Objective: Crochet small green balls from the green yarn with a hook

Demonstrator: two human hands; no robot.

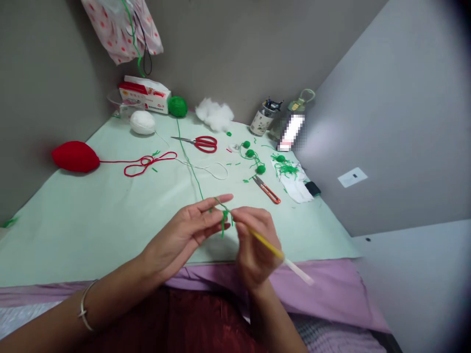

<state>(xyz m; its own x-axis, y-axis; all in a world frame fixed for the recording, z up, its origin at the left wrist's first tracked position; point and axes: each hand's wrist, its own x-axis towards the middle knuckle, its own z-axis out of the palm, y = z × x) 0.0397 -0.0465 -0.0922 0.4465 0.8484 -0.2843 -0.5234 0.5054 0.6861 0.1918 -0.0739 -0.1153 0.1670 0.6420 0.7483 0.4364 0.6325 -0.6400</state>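
My left hand (pixel 191 223) pinches a small piece of green crochet (pixel 224 215) between thumb and fingers, its short tails hanging down. Green yarn (pixel 191 169) runs from the raised left index finger back across the table to a green ball (pixel 177 106). In my right hand (pixel 257 240) is a crochet hook (pixel 267 243) with a yellow and whitish handle, held like a pen. Its tip meets the green piece, but the fingers hide the hook end.
Red-handled scissors (pixel 205 143), orange thread snips (pixel 267 190) and small green balls (pixel 250 153) lie beyond my hands. Red yarn (pixel 76 157) and white yarn (pixel 143 122) rest at left. Stuffing (pixel 214 114), a tissue box (pixel 147 95), a pen holder (pixel 262 120) and a bottle (pixel 292 125) stand along the walls.
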